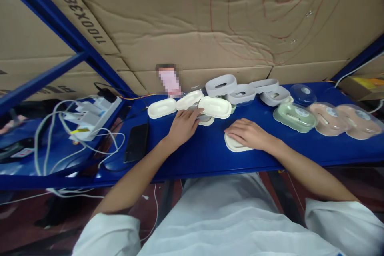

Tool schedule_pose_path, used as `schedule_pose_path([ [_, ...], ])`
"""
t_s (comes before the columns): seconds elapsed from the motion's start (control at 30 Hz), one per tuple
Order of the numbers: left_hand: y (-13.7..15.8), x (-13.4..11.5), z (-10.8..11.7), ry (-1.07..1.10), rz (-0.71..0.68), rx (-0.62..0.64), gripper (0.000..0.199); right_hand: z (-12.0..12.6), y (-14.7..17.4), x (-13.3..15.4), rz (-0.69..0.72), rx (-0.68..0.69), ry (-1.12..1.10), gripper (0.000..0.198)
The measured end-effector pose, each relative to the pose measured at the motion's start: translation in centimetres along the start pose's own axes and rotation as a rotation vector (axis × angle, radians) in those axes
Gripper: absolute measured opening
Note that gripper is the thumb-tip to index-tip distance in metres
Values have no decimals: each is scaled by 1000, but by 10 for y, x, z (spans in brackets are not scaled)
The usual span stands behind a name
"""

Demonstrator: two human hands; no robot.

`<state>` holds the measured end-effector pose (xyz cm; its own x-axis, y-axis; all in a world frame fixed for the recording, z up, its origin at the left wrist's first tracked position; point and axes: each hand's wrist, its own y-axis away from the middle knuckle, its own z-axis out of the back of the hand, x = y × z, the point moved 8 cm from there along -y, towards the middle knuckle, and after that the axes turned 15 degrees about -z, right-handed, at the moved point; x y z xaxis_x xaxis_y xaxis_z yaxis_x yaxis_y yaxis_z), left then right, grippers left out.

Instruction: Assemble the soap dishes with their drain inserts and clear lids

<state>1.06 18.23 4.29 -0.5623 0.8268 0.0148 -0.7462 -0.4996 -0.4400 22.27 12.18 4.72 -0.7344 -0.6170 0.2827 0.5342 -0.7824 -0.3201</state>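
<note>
My left hand [183, 125] lies palm down with its fingers stretched out. Its fingertips reach the near-left edge of a cream oval tray [215, 106], below which a clear-covered piece [206, 119] partly shows. Two similar trays, a left one [162, 109] and a middle one [189, 100], lie beyond this hand. Closer to the bench's front edge, my right hand [246, 131] is curved over another cream tray [235, 145], fingers close together at its far side. The hand hides much of that tray, and my right thumb is hard to make out.
Pale oval rings [220, 85] line the back of the blue bench [180, 164]. To the right lie a green clear-covered package [295, 118] and pink ones [327, 119]. A dark phone [137, 143] and a power strip with cables [102, 118] are left; cardboard [180, 20] stands behind.
</note>
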Motion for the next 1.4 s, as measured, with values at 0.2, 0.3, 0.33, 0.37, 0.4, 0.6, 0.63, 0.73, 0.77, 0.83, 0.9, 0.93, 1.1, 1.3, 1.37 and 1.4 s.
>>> schedule_pose_path([
  [0.2, 0, -19, 17, 114, -70, -204, 25, 24, 20, -9, -142, -98, 93, 33],
  [0.3, 1, -34, 25, 201, -114, -309, 19, 33, 42, -23, -370, -170, 165, 34],
  [0.33, 1, -40, 26, 233, -132, -327, 17, 32, 51, -26, -445, -188, 158, 36],
  [0.37, 1, -45, 25, 263, -152, -332, 16, 29, 59, -28, -504, -198, 132, 40],
  [0.4, 1, -50, 24, 288, -173, -326, 14, 25, 65, -28, -546, -208, 87, 45],
  [0.6, -1, -79, 3, 356, -328, -198, 17, 5, 70, -8, -506, -197, -234, 56],
  [0.63, -1, -83, 1, 360, -361, -174, 18, 3, 67, -5, -480, -195, -218, 54],
  [0.73, -2, -89, -5, 339, -434, -124, 23, -1, 64, -1, -417, -200, -109, 49],
  [0.77, -2, -89, -5, 322, -436, -115, 24, -2, 64, 0, -402, -211, -81, 47],
  [0.83, -4, -84, -7, 296, -410, -96, 24, 0, 67, 0, -384, -259, -52, 40],
  [0.9, -6, -76, -10, 293, -355, -65, 23, 3, 69, 1, -363, -306, -50, 30],
  [0.93, -6, -74, -12, 304, -339, -46, 23, 4, 70, 3, -347, -310, -54, 27],
  [1.1, -4, -74, -20, 376, -388, 32, 34, -3, 65, 14, -226, -171, -74, 25],
  [1.3, -4, -78, -23, 295, -417, 42, 28, -9, 63, 19, -191, -124, 2, 22],
  [1.37, -4, -79, -22, 265, -440, 39, 26, -9, 65, 23, -163, -117, 49, 23],
  [1.4, -4, -80, -21, 257, -450, 36, 25, -7, 65, 25, -146, -108, 59, 25],
])
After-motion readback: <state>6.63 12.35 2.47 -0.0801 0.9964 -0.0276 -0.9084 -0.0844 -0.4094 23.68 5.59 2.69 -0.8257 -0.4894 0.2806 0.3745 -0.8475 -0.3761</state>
